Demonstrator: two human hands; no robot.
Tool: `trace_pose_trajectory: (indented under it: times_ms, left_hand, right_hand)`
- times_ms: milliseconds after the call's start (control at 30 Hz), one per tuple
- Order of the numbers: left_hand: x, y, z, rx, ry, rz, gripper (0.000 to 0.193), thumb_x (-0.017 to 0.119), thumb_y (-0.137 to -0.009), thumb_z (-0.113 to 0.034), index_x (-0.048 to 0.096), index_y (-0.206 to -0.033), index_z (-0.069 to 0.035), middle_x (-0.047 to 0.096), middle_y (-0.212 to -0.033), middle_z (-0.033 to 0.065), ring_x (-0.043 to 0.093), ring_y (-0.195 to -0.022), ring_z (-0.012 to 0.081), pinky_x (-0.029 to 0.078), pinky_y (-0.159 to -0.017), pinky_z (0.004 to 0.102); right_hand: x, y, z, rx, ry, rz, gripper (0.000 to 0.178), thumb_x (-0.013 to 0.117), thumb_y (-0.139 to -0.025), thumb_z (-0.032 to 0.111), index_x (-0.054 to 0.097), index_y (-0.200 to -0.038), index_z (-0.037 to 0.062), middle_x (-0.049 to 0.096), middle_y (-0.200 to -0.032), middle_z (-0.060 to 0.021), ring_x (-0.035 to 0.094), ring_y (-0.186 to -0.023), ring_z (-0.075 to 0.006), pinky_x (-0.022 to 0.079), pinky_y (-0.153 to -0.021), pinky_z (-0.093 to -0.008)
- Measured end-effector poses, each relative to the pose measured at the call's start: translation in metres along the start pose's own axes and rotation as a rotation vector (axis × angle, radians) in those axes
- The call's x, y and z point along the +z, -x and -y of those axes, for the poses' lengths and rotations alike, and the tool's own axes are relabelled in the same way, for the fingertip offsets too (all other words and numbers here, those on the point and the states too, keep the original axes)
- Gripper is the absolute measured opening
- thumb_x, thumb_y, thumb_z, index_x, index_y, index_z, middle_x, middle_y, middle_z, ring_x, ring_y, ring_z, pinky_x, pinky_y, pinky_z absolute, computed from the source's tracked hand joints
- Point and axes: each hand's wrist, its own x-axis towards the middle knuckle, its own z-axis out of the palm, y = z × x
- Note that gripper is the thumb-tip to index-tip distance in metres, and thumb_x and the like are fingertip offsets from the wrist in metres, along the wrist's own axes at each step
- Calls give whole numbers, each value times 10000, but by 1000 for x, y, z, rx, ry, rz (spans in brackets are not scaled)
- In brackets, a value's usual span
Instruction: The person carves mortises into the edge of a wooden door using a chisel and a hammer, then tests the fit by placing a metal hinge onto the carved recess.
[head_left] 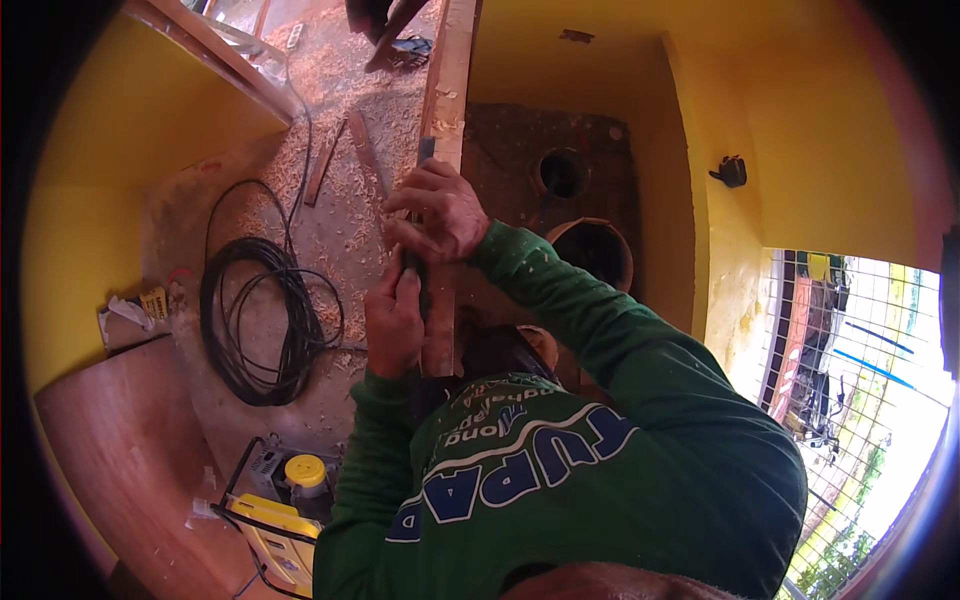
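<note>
The wooden board [455, 85] stretches lengthwise away from you — your left hand [395, 325] and right hand [445, 212] curl their fingers by its left edge, exact grip unclear.

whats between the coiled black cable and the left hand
In the head view, floor scattered with wood shavings lies between the coiled black cable and the left hand, crossed by a thin dark line, possibly cable.
</note>
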Motion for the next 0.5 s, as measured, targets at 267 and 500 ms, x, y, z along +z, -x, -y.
trace_pose_trajectory:
  times_ms: [267, 500]
  left_hand:
    - [-14, -8, 4, 99, -276, 138, 221, 419, -855, -143, 552, -942, 12, 586, -801, 66, 517, -716, 119, 417, -657, 251]
    - [-1, -10, -8, 192, -300, 116, 209, 412, -849, -152, 565, -883, -12, 587, -734, 110, 565, -654, 193, 440, -588, 324]
  right_hand:
    - [10, 18, 5, -26, 16, 457, 287, 497, -749, 294, 500, -562, 77, 505, -580, -85, 505, -635, -267, 359, -633, -386]
    - [6, 11, -6, -92, 63, 338, 253, 482, -737, 296, 533, -575, 108, 491, -527, -70, 501, -525, -265, 365, -531, -379]
